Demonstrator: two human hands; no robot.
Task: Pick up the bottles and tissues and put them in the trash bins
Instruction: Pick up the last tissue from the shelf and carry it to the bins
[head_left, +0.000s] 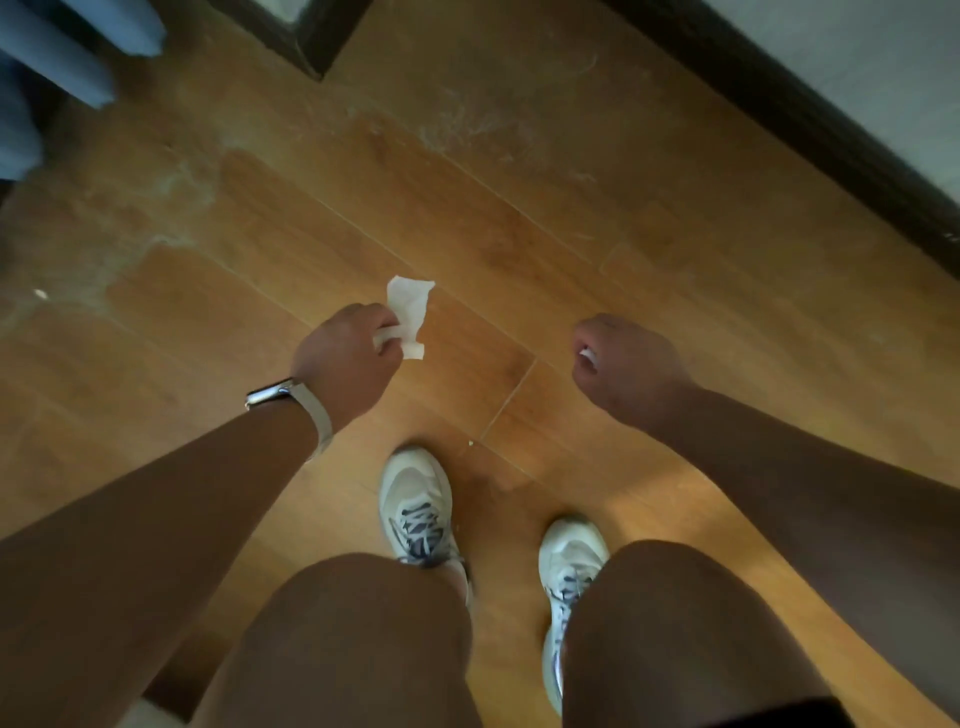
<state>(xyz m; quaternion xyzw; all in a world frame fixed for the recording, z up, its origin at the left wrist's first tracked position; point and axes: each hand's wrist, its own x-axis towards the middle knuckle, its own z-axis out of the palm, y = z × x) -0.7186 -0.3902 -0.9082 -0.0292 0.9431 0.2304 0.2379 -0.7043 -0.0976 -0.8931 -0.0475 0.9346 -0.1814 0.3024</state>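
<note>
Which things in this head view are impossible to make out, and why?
- Head view: the right hand grips a white scrap; the fist hides the rest.
- Head view: blue shapes, top left, cut off by the edge.
- Head view: tissue, partly inside the grip of the left hand.
- Trash bins, bottles: outside the frame.

Dust-smeared plank floor (649, 270) carries a left sneaker (415, 499), a right sneaker (569, 556) and a small white scrap (40, 294)

Wood floor (519, 208), dusty patches; white sneakers (415, 493); dark baseboard (831, 130); blue curtain (78, 52) top-left.
</note>
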